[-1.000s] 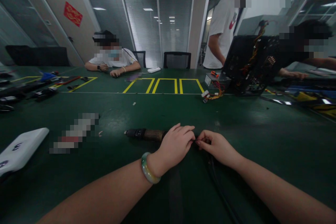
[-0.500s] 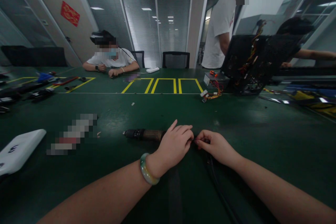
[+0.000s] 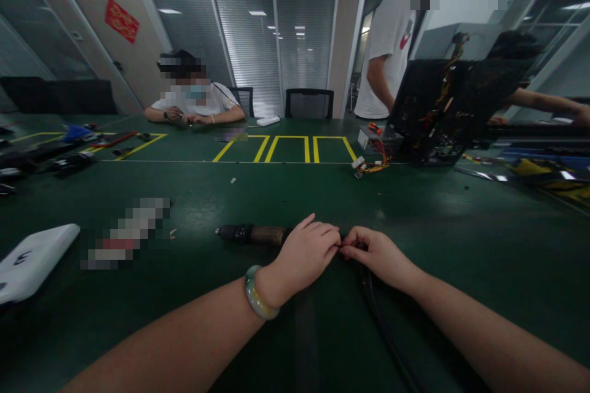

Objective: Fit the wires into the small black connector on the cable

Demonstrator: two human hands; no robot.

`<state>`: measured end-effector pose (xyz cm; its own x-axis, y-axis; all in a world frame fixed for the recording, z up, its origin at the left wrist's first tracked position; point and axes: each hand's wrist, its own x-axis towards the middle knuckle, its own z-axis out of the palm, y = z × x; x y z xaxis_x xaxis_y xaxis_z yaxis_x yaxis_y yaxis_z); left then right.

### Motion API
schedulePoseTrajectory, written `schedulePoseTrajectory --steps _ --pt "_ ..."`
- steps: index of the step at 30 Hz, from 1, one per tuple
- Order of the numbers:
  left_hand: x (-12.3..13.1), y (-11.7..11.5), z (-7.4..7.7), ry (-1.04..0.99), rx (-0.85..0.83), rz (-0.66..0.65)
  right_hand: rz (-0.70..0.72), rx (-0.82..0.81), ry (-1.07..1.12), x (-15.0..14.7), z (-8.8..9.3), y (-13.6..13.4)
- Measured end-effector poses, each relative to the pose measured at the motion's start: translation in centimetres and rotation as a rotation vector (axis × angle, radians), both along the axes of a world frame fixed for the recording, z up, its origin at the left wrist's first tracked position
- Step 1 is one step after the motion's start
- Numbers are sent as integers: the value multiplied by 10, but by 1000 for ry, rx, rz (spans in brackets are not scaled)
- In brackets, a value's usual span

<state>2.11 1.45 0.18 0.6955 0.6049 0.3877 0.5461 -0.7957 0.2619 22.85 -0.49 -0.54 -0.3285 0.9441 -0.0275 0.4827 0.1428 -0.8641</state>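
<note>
An electric screwdriver (image 3: 262, 234) with a dark nose and a brownish body lies on the green table, its tip pointing left. My left hand (image 3: 308, 250), a jade bangle on its wrist, is closed over the tool's rear end and hides that part. Just to the right, my right hand (image 3: 375, 252) pinches at the tail of the tool, where its cord begins. What sits between those fingertips is mostly covered. From beneath the right hand a black cord (image 3: 382, 325) runs down toward the table's near edge.
A white device (image 3: 39, 261) and a blurred-out flat item (image 3: 129, 233) lie at left. Dark tools (image 3: 69, 163) rest farther back. A computer case (image 3: 442, 110) and a power supply with wires (image 3: 375, 141) stand back right. Several people are around the table.
Both my hands stay at the screwdriver's rear end, with only slight finger movement. Across the table, the seated person's hands have shifted; the standing person's arm has moved a little.
</note>
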Motion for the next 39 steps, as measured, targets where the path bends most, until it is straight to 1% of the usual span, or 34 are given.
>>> schedulePoseTrajectory --steps 7,12,17,22,27,32,39 --pt "1 -3 4 -10 -6 58 -71 51 -190 -5 11 -9" --pt "1 -4 5 27 6 77 -102 16 -139 -6 9 -12" --pt "1 0 2 19 1 93 -137 33 -129 -4 5 -7" --pt "1 4 0 -1 -7 94 -144 38 -125 -3 3 -4" --pt "1 5 1 38 -13 116 -141 54 -149 -3 4 -5" --pt "1 4 1 40 -2 90 -114 75 -148 -3 7 -5" --pt "0 2 0 17 12 86 -120 94 -161 -2 5 -4"
